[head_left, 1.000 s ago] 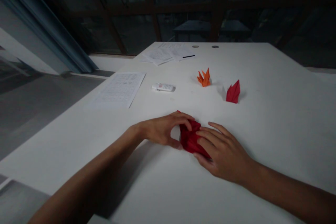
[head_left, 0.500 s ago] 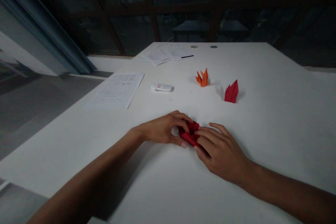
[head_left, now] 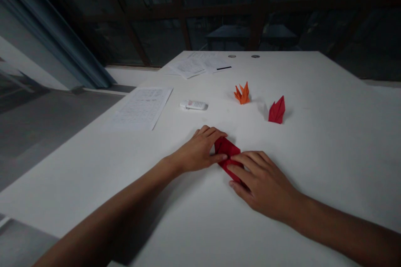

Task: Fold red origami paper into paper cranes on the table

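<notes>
Head view: white table [head_left: 313, 162] extends beneath your fingers. Your right hand [head_left: 265, 181] has fingers together; whether they clamp cannot be told. Your left hand [head_left: 199, 150] has thumb and fingers apart. Red folded paper [head_left: 228, 147] lies between both hands' fingertips, right fingers on top, left thumb overlapping it.

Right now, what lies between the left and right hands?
Folded red paper lies between the left hand and right hand, touched by both, in the head view.
</notes>
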A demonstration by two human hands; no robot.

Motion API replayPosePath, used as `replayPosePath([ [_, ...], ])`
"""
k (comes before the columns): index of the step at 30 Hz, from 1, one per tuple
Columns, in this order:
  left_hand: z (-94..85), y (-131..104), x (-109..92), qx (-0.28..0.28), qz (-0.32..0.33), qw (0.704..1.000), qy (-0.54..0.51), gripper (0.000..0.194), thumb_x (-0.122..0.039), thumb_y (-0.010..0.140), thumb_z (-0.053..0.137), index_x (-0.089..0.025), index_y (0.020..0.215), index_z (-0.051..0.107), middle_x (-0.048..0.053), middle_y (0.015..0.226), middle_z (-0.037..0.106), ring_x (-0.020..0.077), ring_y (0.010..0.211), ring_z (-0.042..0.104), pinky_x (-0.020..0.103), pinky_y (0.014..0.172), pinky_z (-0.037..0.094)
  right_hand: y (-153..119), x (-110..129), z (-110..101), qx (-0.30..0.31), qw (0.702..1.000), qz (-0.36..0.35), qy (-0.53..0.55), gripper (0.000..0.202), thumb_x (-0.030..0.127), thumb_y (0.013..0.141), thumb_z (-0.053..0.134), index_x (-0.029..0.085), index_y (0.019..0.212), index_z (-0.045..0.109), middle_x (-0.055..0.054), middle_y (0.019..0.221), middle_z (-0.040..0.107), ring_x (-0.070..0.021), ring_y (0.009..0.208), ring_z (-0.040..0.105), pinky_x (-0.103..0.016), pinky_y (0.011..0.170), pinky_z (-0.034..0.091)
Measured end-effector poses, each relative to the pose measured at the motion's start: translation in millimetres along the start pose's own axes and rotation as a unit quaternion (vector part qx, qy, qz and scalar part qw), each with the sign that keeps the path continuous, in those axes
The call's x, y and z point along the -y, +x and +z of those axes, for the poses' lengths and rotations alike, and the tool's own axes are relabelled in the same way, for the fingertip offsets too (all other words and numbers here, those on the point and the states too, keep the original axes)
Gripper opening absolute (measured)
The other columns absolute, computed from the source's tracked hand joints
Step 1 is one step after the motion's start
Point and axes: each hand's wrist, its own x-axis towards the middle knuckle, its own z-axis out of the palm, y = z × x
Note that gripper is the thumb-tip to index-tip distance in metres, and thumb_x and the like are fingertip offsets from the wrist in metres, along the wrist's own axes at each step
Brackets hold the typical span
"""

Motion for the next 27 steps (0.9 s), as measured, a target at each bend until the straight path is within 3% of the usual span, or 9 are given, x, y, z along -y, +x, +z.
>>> replayPosePath([
  [6, 3.1, 1, -6, -0.006, -0.016, 1.0, -0.01, 0.047, -0.036, 0.086, 0.071, -0.026, 0.129, 0.056, 0.008, 0.124, 0.061, 0.0299, 0.115, 0.051, 0.05, 0.099, 0.038, 1, 2, -3, 0.021, 1.0, -0.003, -0.001, 0.035, 0.04, 0.096, 0.059, 0.023, 0.127, 0.065, -0.011, 0.129, 0.065, -0.0317, 0.115, 0.057, -0.051, 0.096, 0.047],
  [11, 9.1, 3, -9, -0.028, -0.01, 0.993, -0.11, 0.052, -0.021, 0.083, 0.071, -0.028, 0.132, 0.053, 0.006, 0.117, 0.059, 0.0238, 0.109, 0.056, 0.045, 0.098, 0.044, -1, 1, -1, 0.013, 1.0, -0.015, -0.017, 0.039, 0.045, 0.096, 0.059, 0.022, 0.127, 0.065, -0.014, 0.132, 0.064, -0.0344, 0.118, 0.056, -0.055, 0.097, 0.047],
  [15, 18.9, 3, -9, -0.032, -0.008, 0.973, -0.23, 0.066, -0.012, 0.082, 0.064, -0.028, 0.141, 0.042, 0.004, 0.11, 0.058, 0.0156, 0.09, 0.06, 0.032, 0.08, 0.053, -2, 1, 1, 0.001, 1.0, -0.014, 0.004, 0.038, 0.043, 0.096, 0.058, 0.019, 0.125, 0.064, -0.014, 0.128, 0.067, -0.0344, 0.117, 0.058, -0.055, 0.099, 0.048],
  [18, 21.7, 2, -10, -0.012, -0.002, 0.964, -0.264, 0.071, -0.01, 0.081, 0.063, -0.028, 0.144, 0.036, 0.003, 0.105, 0.061, 0.0138, 0.083, 0.061, 0.028, 0.072, 0.052, -3, 0, 4, -0.051, 0.997, 0.026, 0.052, 0.028, 0.033, 0.096, 0.058, 0.017, 0.119, 0.06, -0.014, 0.131, 0.065, -0.0312, 0.119, 0.06, -0.051, 0.101, 0.049],
  [21, 15.4, -1, -13, 0.028, 0.024, 0.973, -0.228, 0.071, -0.01, 0.08, 0.064, -0.027, 0.143, 0.036, 0.003, 0.104, 0.066, 0.0164, 0.088, 0.064, 0.034, 0.083, 0.052, -2, -3, 6, -0.089, 0.99, 0.069, 0.085, 0.027, 0.022, 0.095, 0.056, 0.016, 0.121, 0.054, -0.015, 0.13, 0.064, -0.0278, 0.117, 0.061, -0.046, 0.1, 0.051],
  [24, 4.3, -3, -15, 0.055, 0.043, 0.981, -0.18, 0.071, -0.016, 0.079, 0.071, -0.025, 0.142, 0.04, 0.005, 0.109, 0.069, 0.0205, 0.098, 0.065, 0.042, 0.097, 0.047, -1, -6, 6, -0.065, 0.994, 0.059, 0.072, 0.024, 0.02, 0.095, 0.055, 0.017, 0.119, 0.057, -0.011, 0.113, 0.07, -0.027, 0.105, 0.064, -0.047, 0.094, 0.052],
  [27, -3.7, -3, -14, 0.082, 0.052, 0.978, -0.185, 0.063, -0.017, 0.079, 0.075, -0.024, 0.135, 0.047, 0.005, 0.11, 0.07, 0.0206, 0.101, 0.065, 0.041, 0.098, 0.047, 0, -7, 5, -0.035, 0.998, 0.032, 0.052, 0.016, 0.025, 0.096, 0.058, 0.019, 0.11, 0.064, -0.008, 0.111, 0.071, -0.0276, 0.104, 0.062, -0.049, 0.094, 0.05],
])
